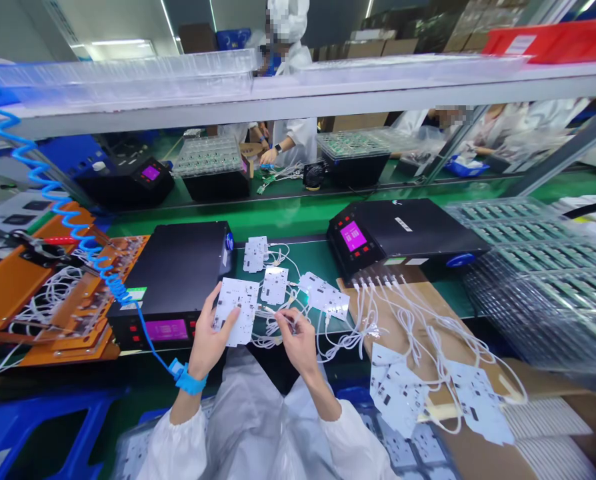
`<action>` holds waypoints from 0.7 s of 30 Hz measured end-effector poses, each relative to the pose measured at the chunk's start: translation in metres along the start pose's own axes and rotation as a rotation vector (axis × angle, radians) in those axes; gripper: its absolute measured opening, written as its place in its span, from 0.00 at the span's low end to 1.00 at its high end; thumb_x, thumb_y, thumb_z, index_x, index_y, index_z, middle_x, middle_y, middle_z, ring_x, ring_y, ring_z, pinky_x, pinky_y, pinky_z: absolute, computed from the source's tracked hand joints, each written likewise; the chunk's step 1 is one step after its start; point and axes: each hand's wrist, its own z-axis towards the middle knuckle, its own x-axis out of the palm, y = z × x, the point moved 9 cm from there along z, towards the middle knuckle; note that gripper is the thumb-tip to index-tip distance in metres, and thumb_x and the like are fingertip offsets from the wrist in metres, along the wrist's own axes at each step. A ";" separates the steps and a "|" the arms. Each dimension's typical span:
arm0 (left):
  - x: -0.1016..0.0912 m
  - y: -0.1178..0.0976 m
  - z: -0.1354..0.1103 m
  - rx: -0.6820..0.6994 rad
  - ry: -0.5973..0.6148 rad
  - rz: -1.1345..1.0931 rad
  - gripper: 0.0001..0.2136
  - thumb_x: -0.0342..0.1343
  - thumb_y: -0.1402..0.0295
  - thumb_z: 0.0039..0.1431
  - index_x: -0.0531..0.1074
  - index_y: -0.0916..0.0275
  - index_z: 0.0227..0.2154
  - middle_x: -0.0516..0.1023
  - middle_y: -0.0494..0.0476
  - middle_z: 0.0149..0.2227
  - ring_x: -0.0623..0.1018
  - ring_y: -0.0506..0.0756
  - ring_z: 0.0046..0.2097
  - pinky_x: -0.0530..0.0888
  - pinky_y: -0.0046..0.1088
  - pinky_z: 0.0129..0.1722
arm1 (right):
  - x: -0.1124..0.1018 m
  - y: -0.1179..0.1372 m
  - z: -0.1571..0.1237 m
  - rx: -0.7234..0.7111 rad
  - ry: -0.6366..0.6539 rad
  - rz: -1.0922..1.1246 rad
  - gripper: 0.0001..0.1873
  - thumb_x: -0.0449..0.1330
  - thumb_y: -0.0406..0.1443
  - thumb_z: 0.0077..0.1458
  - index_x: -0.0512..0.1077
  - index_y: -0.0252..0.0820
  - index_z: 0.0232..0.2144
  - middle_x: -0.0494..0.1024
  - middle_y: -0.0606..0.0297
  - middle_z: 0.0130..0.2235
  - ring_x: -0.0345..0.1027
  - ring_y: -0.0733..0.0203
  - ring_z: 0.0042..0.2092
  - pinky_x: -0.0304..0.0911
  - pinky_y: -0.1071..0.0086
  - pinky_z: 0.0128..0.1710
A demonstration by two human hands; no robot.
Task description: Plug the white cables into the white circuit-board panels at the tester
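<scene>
My left hand [209, 340] grips a white circuit board [238, 310] by its lower left edge, thumb on its face. My right hand [295, 337] pinches the end of a thin white cable [271, 311] right beside that board's right edge. A blue antistatic wrist strap [188, 380] circles my left wrist. More white boards [274, 285] with cables lie on the green belt just beyond my hands.
A black tester [175, 280] with a pink display sits left of my hands, a second tester [403, 233] right. White cables [403, 320] run from it to boards on cardboard. An orange fixture [53, 300] is at the left, clear board trays [543, 267] at the right. People in white work across the line.
</scene>
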 end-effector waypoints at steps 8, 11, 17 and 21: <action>0.000 0.000 0.001 0.013 0.000 0.009 0.38 0.64 0.52 0.59 0.57 0.53 0.69 0.79 0.63 0.55 0.81 0.63 0.53 0.81 0.40 0.50 | 0.001 -0.004 0.004 0.054 0.052 0.011 0.17 0.59 0.47 0.63 0.77 0.41 0.32 0.70 0.67 0.29 0.58 0.64 0.29 0.57 0.70 0.32; 0.000 0.000 0.001 0.017 0.003 0.015 0.38 0.64 0.52 0.59 0.57 0.53 0.69 0.79 0.63 0.55 0.81 0.63 0.53 0.81 0.39 0.51 | 0.002 -0.005 0.005 0.059 0.072 0.012 0.17 0.59 0.47 0.63 0.76 0.41 0.32 0.69 0.67 0.29 0.58 0.64 0.30 0.57 0.70 0.32; 0.003 0.001 0.001 0.027 0.037 0.031 0.39 0.64 0.52 0.59 0.57 0.53 0.70 0.76 0.64 0.58 0.80 0.64 0.54 0.80 0.40 0.52 | 0.006 -0.007 0.005 0.094 0.153 0.018 0.19 0.58 0.49 0.63 0.76 0.41 0.31 0.68 0.67 0.29 0.57 0.64 0.30 0.56 0.70 0.32; 0.001 0.000 0.002 0.036 0.024 0.032 0.39 0.63 0.52 0.59 0.56 0.53 0.70 0.77 0.63 0.57 0.80 0.64 0.53 0.81 0.40 0.51 | -0.001 -0.011 0.008 0.122 0.091 0.036 0.21 0.58 0.51 0.63 0.75 0.41 0.31 0.70 0.66 0.29 0.58 0.63 0.30 0.56 0.69 0.31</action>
